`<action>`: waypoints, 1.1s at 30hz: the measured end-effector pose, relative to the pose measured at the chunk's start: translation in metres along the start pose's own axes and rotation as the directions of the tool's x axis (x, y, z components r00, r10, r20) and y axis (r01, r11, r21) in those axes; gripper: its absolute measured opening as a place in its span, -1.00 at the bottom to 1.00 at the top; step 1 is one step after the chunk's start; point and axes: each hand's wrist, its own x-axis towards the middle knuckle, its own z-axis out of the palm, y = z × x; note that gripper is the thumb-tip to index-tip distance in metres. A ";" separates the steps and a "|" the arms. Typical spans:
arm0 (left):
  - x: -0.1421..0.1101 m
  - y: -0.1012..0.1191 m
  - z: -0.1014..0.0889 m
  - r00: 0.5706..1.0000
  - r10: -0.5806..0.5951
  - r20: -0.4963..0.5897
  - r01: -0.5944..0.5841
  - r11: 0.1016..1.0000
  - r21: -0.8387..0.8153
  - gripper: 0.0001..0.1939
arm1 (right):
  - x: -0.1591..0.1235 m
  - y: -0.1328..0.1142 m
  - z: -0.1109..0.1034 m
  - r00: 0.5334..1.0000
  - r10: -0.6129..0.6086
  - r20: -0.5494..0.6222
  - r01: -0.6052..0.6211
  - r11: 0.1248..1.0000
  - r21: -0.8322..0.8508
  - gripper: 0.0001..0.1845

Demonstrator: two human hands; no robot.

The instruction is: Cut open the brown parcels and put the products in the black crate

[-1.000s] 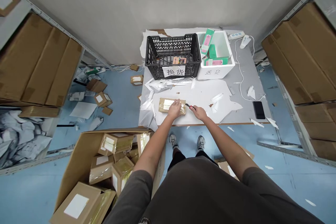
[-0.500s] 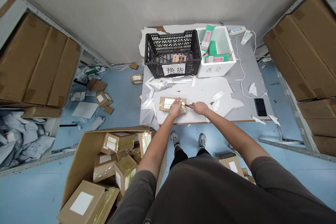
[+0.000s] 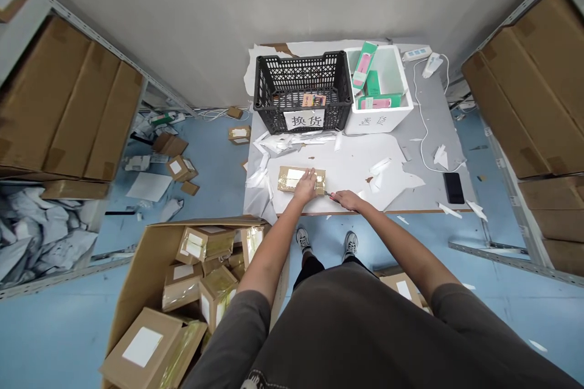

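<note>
A small cardboard box (image 3: 288, 185) with a white label and shiny clear tape lies flat near the table's front edge. My left hand (image 3: 306, 185) grips its right part from above, the fingers reaching over the top toward the far edge. In my right hand (image 3: 348, 199) is a slim box cutter (image 3: 329, 195) with a bit of red on it, mostly hidden by the closed fingers. Its tip points left and meets the box's near right corner; whether it is in the cardboard I cannot tell.
Behind stand a black crate (image 3: 303, 88) and a white foam box (image 3: 381, 120) with green-and-pink packages. Paper scraps (image 3: 381, 167), a phone (image 3: 453, 188) and a power strip (image 3: 417, 53) lie on the table (image 3: 426, 134). A big carton (image 3: 130, 292) of parcels stands at lower left.
My right hand and the box cutter have moved a little nearer to me, from the box's right end to its near right corner. My left hand stays on the box.
</note>
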 end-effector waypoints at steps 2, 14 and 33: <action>-0.001 -0.002 -0.005 1.000 0.002 0.004 -0.002 1.000 -0.028 -0.19 | -0.005 0.005 -0.002 1.000 0.000 -0.009 0.000 1.000 0.004 -0.34; 0.026 -0.004 -0.022 0.999 0.024 -0.022 -0.018 0.971 0.237 -0.39 | -0.023 0.012 -0.024 0.987 0.033 -0.160 -0.011 0.990 0.138 -0.38; 0.010 -0.032 0.017 0.994 0.033 -0.106 -0.038 0.999 -0.037 -0.44 | 0.008 0.013 -0.034 0.952 -0.254 -0.169 0.188 0.926 -0.329 -0.67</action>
